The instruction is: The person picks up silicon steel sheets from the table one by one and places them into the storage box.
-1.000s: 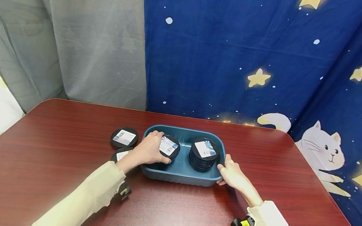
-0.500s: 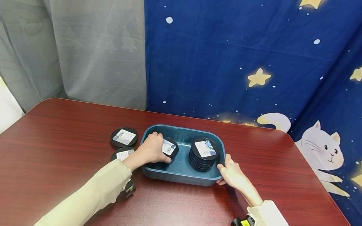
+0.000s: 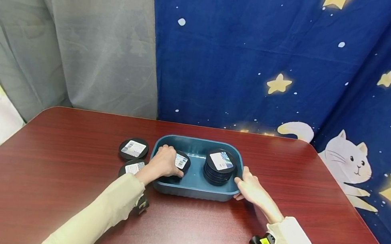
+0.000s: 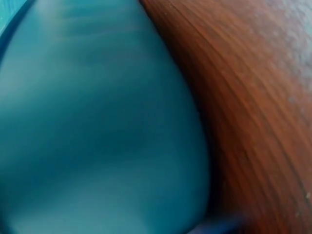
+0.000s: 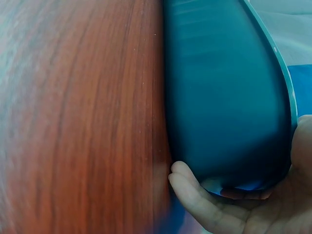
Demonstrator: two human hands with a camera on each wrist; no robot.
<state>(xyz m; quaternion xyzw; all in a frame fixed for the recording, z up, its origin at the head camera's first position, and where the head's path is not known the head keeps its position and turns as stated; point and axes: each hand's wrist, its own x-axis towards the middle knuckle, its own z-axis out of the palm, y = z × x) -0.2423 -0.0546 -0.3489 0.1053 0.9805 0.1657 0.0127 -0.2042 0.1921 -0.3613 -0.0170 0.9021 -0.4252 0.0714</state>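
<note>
A teal plastic basin point(image 3: 192, 193) stands in the middle of the table in the head view. Inside its left half, my left hand point(image 3: 164, 162) grips a flat round black container point(image 3: 181, 161) with a white label, fingers over the far side and thumb at the near edge. Part of that container is hidden by the hand. At the basin's right end, my right hand point(image 3: 249, 185) holds the rim and wall; the right wrist view shows its fingers point(image 5: 187, 185) curled beneath the end. Only the basin's outer wall point(image 4: 112, 112) fills the left wrist view, blurred.
Similar black containers form a stack point(image 3: 219, 167) in the basin's right half. Left of the basin, a labelled container point(image 3: 133, 149) lies on the reddish wooden table point(image 3: 49, 161), and another container point(image 3: 134, 167) sits partly behind my left wrist. Curtains hang behind the table.
My left hand has shifted slightly lower in the basin, and the container it grips has moved a little left and down. My right hand stays at the basin's end.
</note>
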